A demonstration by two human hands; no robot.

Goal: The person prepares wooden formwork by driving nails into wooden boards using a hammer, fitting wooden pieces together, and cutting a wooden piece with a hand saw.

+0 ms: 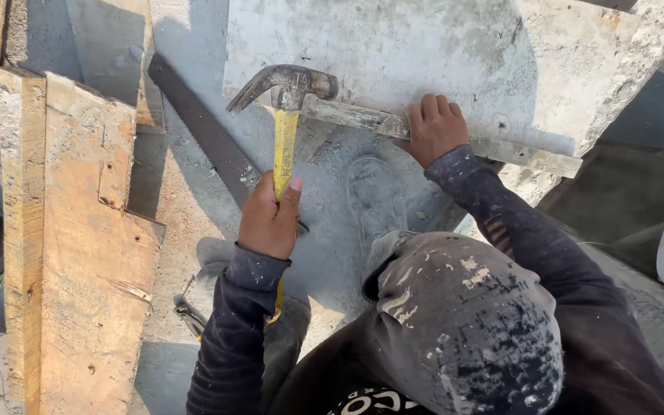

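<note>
My left hand [270, 219] grips the yellow handle of a claw hammer [290, 86]. The rusty hammer head rests at the left end of a thin, cement-crusted wooden strip [355, 117]. My right hand [433, 127] presses flat on that strip near its middle. The strip lies along the lower edge of a grey concrete slab [393, 46]. My bent knee in paint-spattered dark trousers [463, 323] and my dusty shoe [376, 196] sit just below the strip.
A hand saw [201, 131] lies diagonally on the dusty concrete ground left of the hammer. Rough wooden planks [78, 230] are stacked along the left. A pair of pliers [190, 311] lies by my left elbow. A dark drop opens at the right [639, 177].
</note>
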